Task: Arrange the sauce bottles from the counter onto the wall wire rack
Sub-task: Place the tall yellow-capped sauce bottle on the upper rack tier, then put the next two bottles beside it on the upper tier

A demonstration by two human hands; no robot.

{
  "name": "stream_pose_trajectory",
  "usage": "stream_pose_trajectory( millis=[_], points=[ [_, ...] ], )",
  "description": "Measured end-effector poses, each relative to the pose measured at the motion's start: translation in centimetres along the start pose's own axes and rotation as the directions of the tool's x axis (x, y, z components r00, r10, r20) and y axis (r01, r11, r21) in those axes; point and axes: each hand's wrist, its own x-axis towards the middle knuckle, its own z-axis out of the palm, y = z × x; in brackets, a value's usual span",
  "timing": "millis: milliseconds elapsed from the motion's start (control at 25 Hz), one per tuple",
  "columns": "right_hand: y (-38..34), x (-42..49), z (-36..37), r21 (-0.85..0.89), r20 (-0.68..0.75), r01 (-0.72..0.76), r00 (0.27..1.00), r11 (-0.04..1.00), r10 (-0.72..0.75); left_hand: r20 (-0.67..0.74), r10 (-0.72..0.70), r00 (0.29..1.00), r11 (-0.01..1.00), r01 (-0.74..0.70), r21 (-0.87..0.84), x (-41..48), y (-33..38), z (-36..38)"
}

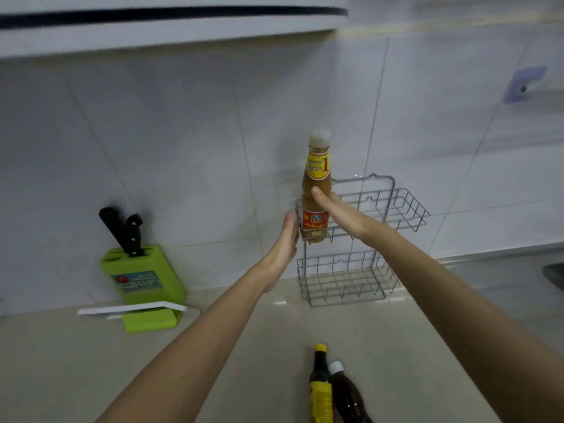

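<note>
A person's right hand [332, 209] is wrapping its fingers around a tan bottle [316, 190], seating it in the rack's [393, 209] top-left corner, left hand [288, 236] flat-fingered beside the rack; release looks next, then the two bottles [332, 389] below.

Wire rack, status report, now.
Right hand gripping tan sauce bottle, seated upright in wire rack top tier, left end. Left hand open beside rack. Two bottles remain on counter.
</note>
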Motion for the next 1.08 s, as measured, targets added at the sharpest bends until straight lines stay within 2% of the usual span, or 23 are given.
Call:
stream_pose_trajectory(
  millis=[80, 160, 200, 240, 280, 320, 360, 400, 440, 520, 680, 760, 840, 920, 1000, 1080],
  points=[
    [1.8, -2.3, 1.3, -0.352, -0.184, 0.102, 0.967, 0.93, -0.176, -0.077, -0.053, 0.996, 0.995, 0.059, 0.086, -1.2, -1.3, 0.3],
    [6.2, -5.8, 3.3, -0.629, -0.285, 0.131, 0.879, 0.767, -0.383, -0.209, -0.148, 0.967, 0.946, 0.2, 0.256, -2.2, -3.5, 0.2],
    [8.5, -7.7, 4.3, -0.703, -0.275, 0.117, 0.865, 0.702, -0.42, -0.241, -0.191, 0.952, 0.9, 0.267, 0.344, -2.7, -4.7, 0.1],
    [10.7, -9.4, 5.1, -0.726, -0.253, 0.072, 0.897, 0.684, -0.363, -0.233, -0.222, 0.947, 0.849, 0.305, 0.432, -3.2, -6.0, 0.1],
    [12.5, -10.9, 5.9, -0.681, -0.24, -0.045, 0.957, 0.731, -0.165, -0.196, -0.246, 0.949, 0.794, 0.313, 0.522, -3.7, -7.3, 0.4],
    [13.8, -12.0, 6.3, -0.587, -0.207, -0.224, 0.97, 0.777, 0.124, -0.149, -0.268, 0.952, 0.737, 0.302, 0.605, -3.9, -8.5, 0.6],
    [15.1, -12.7, 6.7, -0.522, -0.122, -0.4, 0.909, 0.753, 0.399, -0.1, -0.292, 0.951, 0.676, 0.279, 0.682, -4.2, -9.7, 1.1],
    [16.3, -13.3, 7.2, -0.524, -0.017, -0.502, 0.813, 0.688, 0.582, -0.052, -0.315, 0.948, 0.612, 0.245, 0.752, -4.4, -11.0, 1.7],
    [17.2, -13.8, 7.7, -0.559, 0.051, -0.522, 0.753, 0.644, 0.656, -0.009, -0.336, 0.942, 0.555, 0.206, 0.806, -4.7, -12.1, 2.2],
    [18.4, -14.6, 9.4, -0.602, 0.101, -0.496, 0.73, 0.625, 0.676, 0.027, -0.383, 0.924, 0.5, 0.182, 0.847, -4.9, -14.2, 3.1],
    [19.7, -15.3, 11.4, -0.51, 0.166, -0.459, 0.777, 0.727, 0.607, -0.007, -0.377, 0.926, 0.544, 0.228, 0.808, -4.6, -17.3, 4.4],
    [19.9, -15.5, 10.4, -0.28, 0.226, -0.575, 0.738, 0.768, 0.635, -0.041, -0.373, 0.927, 0.601, 0.276, 0.75, -4.1, -18.1, 5.0],
    [19.9, -16.0, 9.3, -0.019, 0.291, -0.703, 0.676, 0.711, 0.677, -0.09, -0.415, 0.905, 0.695, 0.38, 0.61, -3.6, -18.3, 5.4],
    [20.7, -16.6, 8.9, 0.188, 0.291, -0.765, 0.643, 0.616, 0.708, -0.112, -0.463, 0.879, 0.722, 0.448, 0.527, -3.2, -18.3, 5.7],
    [21.6, -17.0, 9.1, 0.297, 0.3, -0.773, 0.633, 0.561, 0.713, -0.091, -0.469, 0.878, 0.733, 0.445, 0.514, -3.2, -18.5, 6.1],
    [22.2, -17.3, 9.4, 0.279, 0.253, -0.76, 0.648, 0.588, 0.718, -0.062, -0.418, 0.906, 0.733, 0.376, 0.566, -3.4, -19.0, 6.6]
  ],
)
